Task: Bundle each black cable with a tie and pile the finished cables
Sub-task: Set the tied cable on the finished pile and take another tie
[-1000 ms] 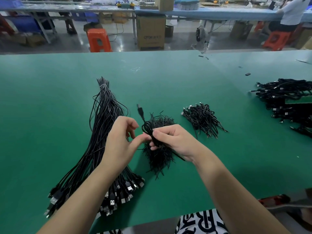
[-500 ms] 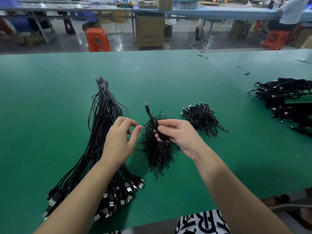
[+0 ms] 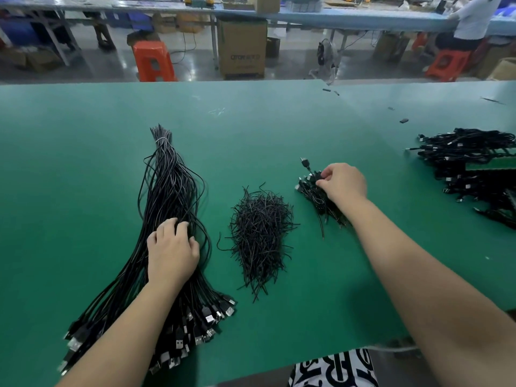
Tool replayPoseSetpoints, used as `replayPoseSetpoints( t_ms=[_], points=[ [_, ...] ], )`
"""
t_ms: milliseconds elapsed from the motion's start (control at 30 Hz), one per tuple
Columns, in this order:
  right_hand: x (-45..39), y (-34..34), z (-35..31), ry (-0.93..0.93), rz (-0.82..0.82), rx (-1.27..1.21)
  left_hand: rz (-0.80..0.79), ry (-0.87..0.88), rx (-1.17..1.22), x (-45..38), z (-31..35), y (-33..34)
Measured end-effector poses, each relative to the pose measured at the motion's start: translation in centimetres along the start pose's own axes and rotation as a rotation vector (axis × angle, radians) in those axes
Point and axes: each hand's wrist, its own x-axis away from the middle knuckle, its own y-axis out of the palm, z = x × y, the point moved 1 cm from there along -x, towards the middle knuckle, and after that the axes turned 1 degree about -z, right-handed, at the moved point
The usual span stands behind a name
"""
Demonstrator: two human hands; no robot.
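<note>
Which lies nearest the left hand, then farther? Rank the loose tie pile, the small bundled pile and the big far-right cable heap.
From the left hand:
1. Loose tie pile, just to its right.
2. Small bundled pile, under the right hand.
3. Big cable heap, far right edge.

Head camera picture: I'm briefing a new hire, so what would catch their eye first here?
A long sheaf of black cables lies at the left of the green table, the left hand resting on it. A heap of ties sits mid-table, and the right hand sets a bundled cable on the small pile.

Faint "QTOR" on cardboard box (image 3: 242, 48)
</note>
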Motion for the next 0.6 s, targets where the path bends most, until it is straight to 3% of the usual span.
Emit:
replayPoseSetpoints(
  t_ms=[167,600],
  points=[
    [-2.0,1.2,0.7,-0.006,-0.060,0.199,0.041,0.002,0.039,0.1,-0.1,0.0],
    [-1.9,3.6,-0.3,-0.067,-0.103,0.324,0.057,-0.053,0.125,0.3,-0.1,-0.1]
  ],
)
